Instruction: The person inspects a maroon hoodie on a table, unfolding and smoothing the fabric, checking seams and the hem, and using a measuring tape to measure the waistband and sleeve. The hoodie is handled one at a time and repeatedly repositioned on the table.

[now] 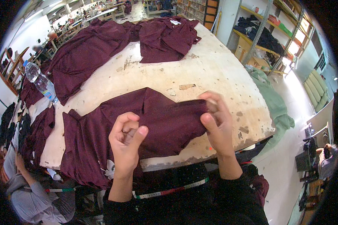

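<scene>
A dark maroon cloth piece [169,127] lies creased along the near side of the worktable [229,86], and its left part hangs over the front edge. At its right end, my right hand [219,122] has the cloth's edge between thumb and fingers; the fingers are slightly blurred. My left hand [125,142] hovers over the middle of the same cloth. Its fingers are curled, with a gap between thumb and forefinger and nothing visible in them. A small white patch [109,169] shows on the cloth by my left wrist.
More maroon cloth [92,52] is heaped at the table's far side, beside a clear water bottle [39,80]. A tape measure [171,192] hangs across my front. Another person [37,198] is at lower left. Metal shelves [264,33] with dark cloth and green fabric [270,101] stand right.
</scene>
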`<action>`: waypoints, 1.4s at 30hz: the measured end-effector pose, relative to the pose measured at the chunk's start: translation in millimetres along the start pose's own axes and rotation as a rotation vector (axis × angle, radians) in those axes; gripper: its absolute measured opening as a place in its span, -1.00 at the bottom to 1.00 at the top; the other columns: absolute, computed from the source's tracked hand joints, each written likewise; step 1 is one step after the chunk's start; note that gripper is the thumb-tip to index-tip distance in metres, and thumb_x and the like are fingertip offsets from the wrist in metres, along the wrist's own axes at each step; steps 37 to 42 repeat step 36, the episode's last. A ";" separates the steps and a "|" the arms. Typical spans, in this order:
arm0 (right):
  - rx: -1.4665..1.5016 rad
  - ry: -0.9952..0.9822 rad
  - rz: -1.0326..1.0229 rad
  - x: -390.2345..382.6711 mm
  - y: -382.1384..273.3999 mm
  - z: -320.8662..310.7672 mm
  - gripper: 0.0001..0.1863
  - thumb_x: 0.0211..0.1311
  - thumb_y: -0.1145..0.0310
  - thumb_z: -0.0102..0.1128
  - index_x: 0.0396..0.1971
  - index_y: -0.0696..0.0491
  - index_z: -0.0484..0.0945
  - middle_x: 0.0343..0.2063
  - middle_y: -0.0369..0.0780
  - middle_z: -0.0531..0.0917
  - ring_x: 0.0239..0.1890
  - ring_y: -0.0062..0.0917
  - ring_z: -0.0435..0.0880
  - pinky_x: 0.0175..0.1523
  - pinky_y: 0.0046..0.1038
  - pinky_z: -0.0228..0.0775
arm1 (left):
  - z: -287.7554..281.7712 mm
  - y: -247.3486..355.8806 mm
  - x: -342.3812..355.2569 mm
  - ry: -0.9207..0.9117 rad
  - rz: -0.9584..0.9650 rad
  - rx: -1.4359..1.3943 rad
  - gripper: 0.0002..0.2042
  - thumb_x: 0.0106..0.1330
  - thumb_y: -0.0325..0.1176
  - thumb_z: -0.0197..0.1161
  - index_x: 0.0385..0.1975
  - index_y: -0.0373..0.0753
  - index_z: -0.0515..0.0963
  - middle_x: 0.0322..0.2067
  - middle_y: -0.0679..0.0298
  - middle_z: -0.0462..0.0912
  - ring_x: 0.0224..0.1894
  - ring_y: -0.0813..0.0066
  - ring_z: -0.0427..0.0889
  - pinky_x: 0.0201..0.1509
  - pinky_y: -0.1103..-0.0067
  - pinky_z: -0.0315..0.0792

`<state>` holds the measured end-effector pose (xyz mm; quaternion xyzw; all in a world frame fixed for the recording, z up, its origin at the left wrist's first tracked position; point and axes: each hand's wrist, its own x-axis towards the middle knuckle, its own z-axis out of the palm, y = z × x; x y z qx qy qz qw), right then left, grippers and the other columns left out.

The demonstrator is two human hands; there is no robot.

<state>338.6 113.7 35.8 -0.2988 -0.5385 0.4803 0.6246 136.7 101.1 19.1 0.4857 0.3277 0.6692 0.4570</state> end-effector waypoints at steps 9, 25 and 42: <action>-0.149 -0.004 0.010 -14.1 12.4 -15.7 -0.87 0.07 0.49 0.23 -0.46 0.17 0.45 -0.50 -0.38 0.48 -0.44 -0.75 0.41 -0.34 -0.66 0.27 | -2.0 7.8 -5.2 -0.039 0.107 0.223 -0.71 0.09 -0.64 0.23 -0.18 -0.32 0.39 -0.50 0.43 0.49 -0.47 0.85 0.33 -0.36 0.87 0.18; -0.238 0.533 -0.112 -12.3 26.2 -73.0 -0.76 0.16 0.42 0.16 -0.24 0.27 0.55 -0.35 -0.29 0.61 -0.33 -0.71 0.49 -0.18 -0.68 0.29 | -47.7 -14.4 8.4 0.007 -0.125 1.301 -0.63 0.19 -0.11 0.14 -0.38 -0.40 0.54 -0.43 0.02 0.57 -0.36 0.11 0.55 -0.25 0.41 0.37; -0.431 0.595 -0.176 0.9 17.7 -76.1 -0.80 0.15 0.41 0.18 -0.28 0.21 0.57 -0.42 -0.39 0.56 -0.39 -0.79 0.39 -0.30 -0.73 0.18 | -47.2 -3.5 -20.1 -0.203 0.175 0.263 -0.84 0.17 -0.37 0.24 -0.31 -0.21 0.45 -0.21 0.25 0.56 -0.23 0.44 0.57 -0.15 0.68 0.37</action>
